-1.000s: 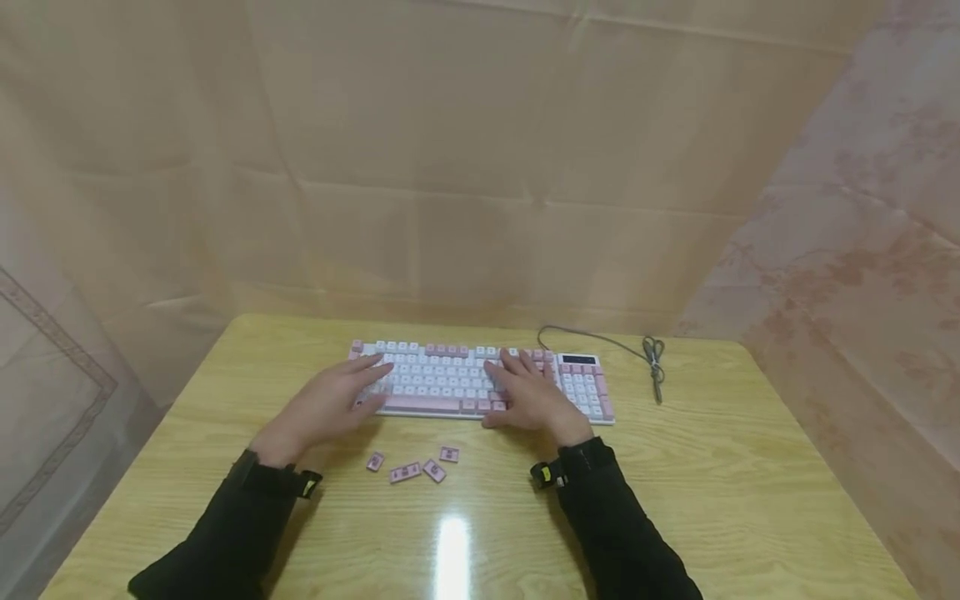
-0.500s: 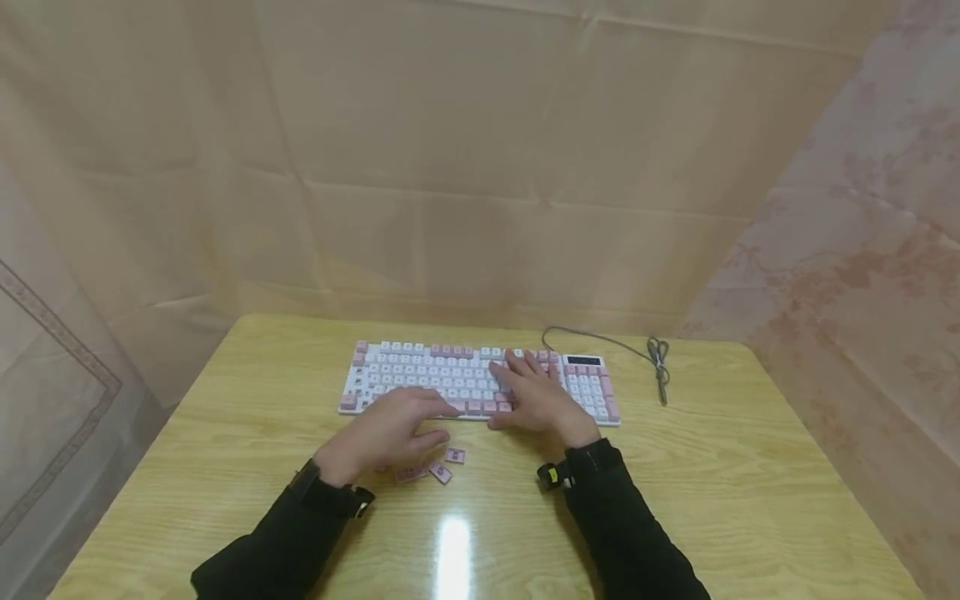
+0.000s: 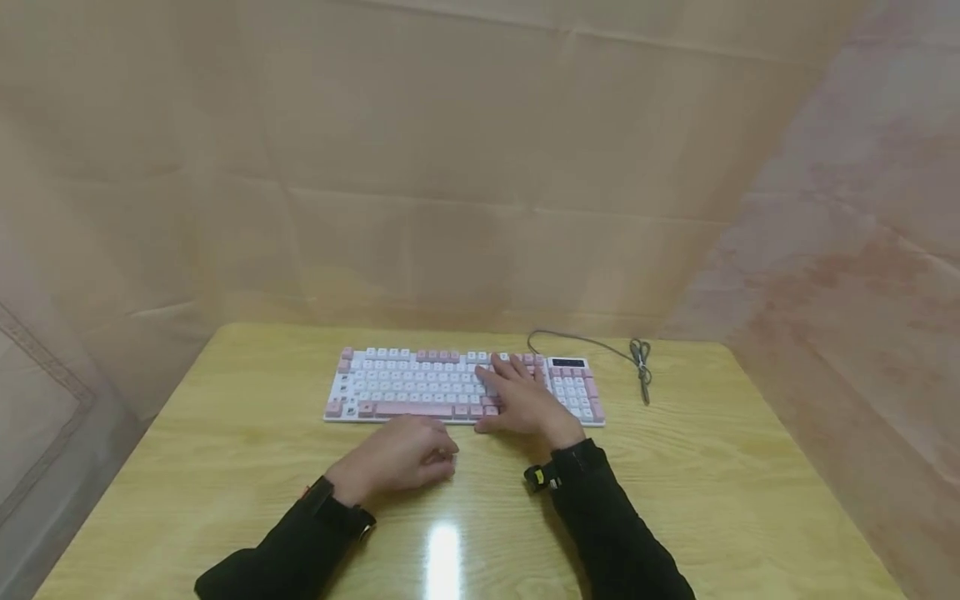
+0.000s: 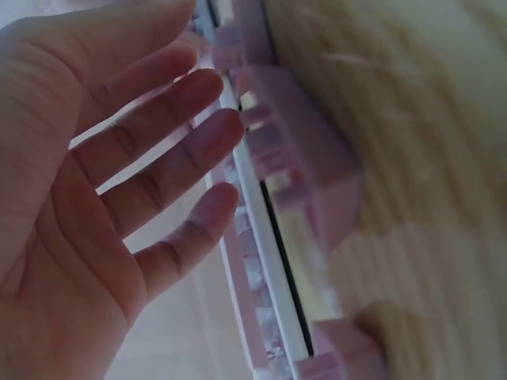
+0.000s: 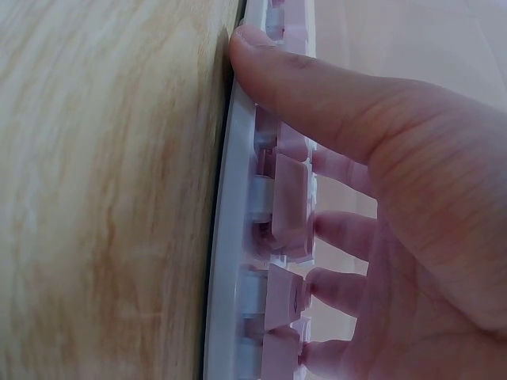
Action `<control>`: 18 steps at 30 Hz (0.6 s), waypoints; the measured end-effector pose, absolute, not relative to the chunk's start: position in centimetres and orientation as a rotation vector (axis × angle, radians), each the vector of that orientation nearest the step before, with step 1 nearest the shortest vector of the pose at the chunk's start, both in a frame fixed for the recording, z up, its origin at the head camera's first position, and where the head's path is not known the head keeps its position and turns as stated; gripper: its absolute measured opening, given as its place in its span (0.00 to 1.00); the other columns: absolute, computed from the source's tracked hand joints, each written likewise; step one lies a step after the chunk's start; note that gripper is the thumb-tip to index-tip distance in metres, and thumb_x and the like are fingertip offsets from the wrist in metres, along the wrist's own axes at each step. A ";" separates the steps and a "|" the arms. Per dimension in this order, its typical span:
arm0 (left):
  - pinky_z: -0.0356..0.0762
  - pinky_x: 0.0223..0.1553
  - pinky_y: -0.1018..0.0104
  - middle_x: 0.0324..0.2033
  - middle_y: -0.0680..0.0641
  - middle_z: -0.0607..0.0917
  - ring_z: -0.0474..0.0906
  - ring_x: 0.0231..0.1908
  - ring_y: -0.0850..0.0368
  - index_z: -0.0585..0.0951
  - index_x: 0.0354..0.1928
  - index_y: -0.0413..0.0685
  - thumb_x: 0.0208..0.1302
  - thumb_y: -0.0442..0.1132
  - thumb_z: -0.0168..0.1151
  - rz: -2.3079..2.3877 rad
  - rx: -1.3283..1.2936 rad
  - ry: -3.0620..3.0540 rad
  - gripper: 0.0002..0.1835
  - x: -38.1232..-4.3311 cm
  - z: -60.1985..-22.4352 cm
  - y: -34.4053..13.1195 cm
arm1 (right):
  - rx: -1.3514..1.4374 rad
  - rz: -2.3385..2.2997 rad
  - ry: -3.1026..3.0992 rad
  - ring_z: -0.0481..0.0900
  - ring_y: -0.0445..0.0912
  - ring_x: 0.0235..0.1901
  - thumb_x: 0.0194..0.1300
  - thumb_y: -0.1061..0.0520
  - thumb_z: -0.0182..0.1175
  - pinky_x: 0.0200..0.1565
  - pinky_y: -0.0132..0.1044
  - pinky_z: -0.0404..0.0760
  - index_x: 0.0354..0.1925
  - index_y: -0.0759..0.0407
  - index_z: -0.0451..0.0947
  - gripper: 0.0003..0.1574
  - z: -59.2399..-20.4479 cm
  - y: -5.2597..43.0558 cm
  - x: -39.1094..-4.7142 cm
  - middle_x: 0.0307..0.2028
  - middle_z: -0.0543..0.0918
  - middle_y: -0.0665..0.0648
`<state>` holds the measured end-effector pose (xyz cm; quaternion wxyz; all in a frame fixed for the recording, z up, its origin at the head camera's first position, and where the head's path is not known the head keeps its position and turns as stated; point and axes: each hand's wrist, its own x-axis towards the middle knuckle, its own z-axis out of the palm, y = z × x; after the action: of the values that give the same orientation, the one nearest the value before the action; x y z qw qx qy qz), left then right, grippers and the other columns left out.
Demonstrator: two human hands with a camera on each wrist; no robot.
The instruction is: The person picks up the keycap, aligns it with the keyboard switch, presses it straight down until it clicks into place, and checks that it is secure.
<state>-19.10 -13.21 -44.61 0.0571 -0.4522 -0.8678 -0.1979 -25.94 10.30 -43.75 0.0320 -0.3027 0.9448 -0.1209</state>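
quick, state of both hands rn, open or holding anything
Left hand: open, fingers loosely bent near the loose pink keycaps; nothing visibly held.
Right hand: open, fingers spread on the keyboard, gripping nothing.

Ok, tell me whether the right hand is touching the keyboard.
Touching. The right wrist view shows the right hand with its thumb across the front edge of the keyboard.

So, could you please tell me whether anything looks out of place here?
Yes: near its left end, the keyboard shows bare spots where keycaps appear missing, and the left wrist view shows loose pink keycaps lying on the table rather than fitted in place.
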 end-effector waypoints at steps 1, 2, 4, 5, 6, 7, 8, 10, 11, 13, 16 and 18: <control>0.75 0.33 0.72 0.27 0.60 0.82 0.75 0.28 0.69 0.86 0.33 0.52 0.59 0.45 0.65 -0.583 -1.374 -2.631 0.06 -19.0 -44.7 -13.2 | -0.932 -0.365 2.910 0.38 0.61 0.70 0.53 0.32 0.62 0.64 0.64 0.34 0.73 0.49 0.53 0.56 -43.8 10.2 -25.9 0.73 0.49 0.63; 0.75 0.32 0.72 0.26 0.60 0.81 0.74 0.27 0.70 0.86 0.33 0.52 0.58 0.46 0.65 -0.568 -1.376 -2.630 0.07 -19.0 -44.7 -13.2 | -0.921 -0.365 2.907 0.37 0.61 0.70 0.53 0.32 0.62 0.64 0.64 0.33 0.73 0.49 0.53 0.56 -43.8 10.1 -25.9 0.73 0.48 0.62; 0.74 0.31 0.73 0.26 0.60 0.81 0.73 0.26 0.71 0.86 0.32 0.52 0.58 0.46 0.65 -0.557 -1.379 -2.630 0.07 -19.0 -44.8 -13.2 | -0.894 -0.357 2.907 0.36 0.59 0.70 0.53 0.32 0.62 0.64 0.63 0.33 0.73 0.48 0.53 0.57 -43.7 10.0 -25.9 0.73 0.47 0.61; 0.74 0.32 0.73 0.26 0.60 0.82 0.73 0.27 0.71 0.86 0.33 0.52 0.58 0.46 0.65 -0.549 -1.374 -2.632 0.07 -19.0 -44.9 -13.2 | -0.883 -0.354 2.905 0.35 0.59 0.71 0.53 0.32 0.62 0.64 0.63 0.33 0.73 0.48 0.52 0.57 -43.7 10.0 -25.9 0.74 0.47 0.61; 0.75 0.32 0.73 0.27 0.59 0.82 0.73 0.27 0.71 0.86 0.33 0.52 0.58 0.46 0.65 -0.544 -1.365 -2.636 0.07 -19.0 -44.9 -13.2 | -0.873 -0.357 2.903 0.35 0.59 0.71 0.53 0.32 0.62 0.64 0.62 0.33 0.73 0.48 0.52 0.57 -43.7 10.0 -25.8 0.74 0.46 0.61; 0.75 0.33 0.72 0.27 0.59 0.82 0.74 0.27 0.71 0.86 0.33 0.52 0.58 0.46 0.65 -0.541 -1.356 -2.639 0.07 -19.0 -45.0 -13.2 | -0.865 -0.361 2.900 0.35 0.59 0.71 0.53 0.32 0.62 0.65 0.62 0.33 0.73 0.47 0.52 0.57 -43.7 10.0 -25.8 0.74 0.46 0.60; 0.75 0.33 0.72 0.28 0.59 0.83 0.74 0.28 0.71 0.86 0.34 0.52 0.57 0.46 0.65 -0.541 -1.347 -2.644 0.07 -19.0 -45.0 -13.2 | -0.860 -0.374 2.896 0.35 0.59 0.71 0.53 0.33 0.63 0.65 0.62 0.33 0.73 0.48 0.53 0.57 -43.7 10.0 -25.8 0.74 0.46 0.61; 0.75 0.34 0.72 0.28 0.58 0.83 0.74 0.29 0.70 0.86 0.34 0.53 0.57 0.45 0.65 -0.536 -1.330 -2.649 0.07 -19.0 -45.2 -13.2 | -0.859 -0.379 2.893 0.35 0.59 0.71 0.52 0.33 0.63 0.65 0.62 0.33 0.73 0.48 0.53 0.57 -43.7 10.0 -25.8 0.74 0.46 0.61; 0.75 0.33 0.72 0.28 0.59 0.83 0.74 0.28 0.70 0.86 0.34 0.53 0.57 0.45 0.65 -0.535 -1.325 -2.648 0.06 -19.0 -45.3 -13.2 | -0.862 -0.373 2.895 0.35 0.59 0.71 0.52 0.33 0.63 0.65 0.62 0.33 0.73 0.48 0.53 0.57 -43.8 10.1 -25.8 0.74 0.46 0.61; 0.74 0.32 0.73 0.27 0.59 0.82 0.73 0.27 0.70 0.86 0.32 0.54 0.57 0.44 0.65 -0.538 -1.317 -2.646 0.05 -19.0 -45.4 -13.2 | -0.863 -0.362 2.901 0.36 0.60 0.71 0.53 0.33 0.63 0.65 0.62 0.33 0.73 0.48 0.53 0.57 -43.8 10.1 -25.8 0.74 0.47 0.61; 0.72 0.28 0.74 0.23 0.61 0.80 0.71 0.23 0.71 0.85 0.29 0.55 0.57 0.41 0.64 -0.534 -1.308 -2.634 0.03 -19.0 -45.5 -13.3 | -0.878 -0.343 2.913 0.37 0.60 0.71 0.53 0.32 0.62 0.64 0.63 0.33 0.73 0.48 0.52 0.57 -43.9 10.1 -25.8 0.73 0.47 0.61; 0.70 0.26 0.74 0.21 0.62 0.78 0.68 0.21 0.70 0.84 0.27 0.55 0.57 0.40 0.63 -0.531 -1.300 -2.631 0.04 -19.1 -45.5 -13.3 | -0.890 -0.342 2.918 0.37 0.61 0.70 0.53 0.32 0.62 0.64 0.63 0.33 0.73 0.48 0.52 0.57 -43.9 10.0 -25.9 0.73 0.47 0.62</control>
<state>-19.11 -13.34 -45.53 0.0794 -0.4346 -0.8794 -0.1774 -25.92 9.97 -43.90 0.0358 -0.2898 0.9499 -0.1113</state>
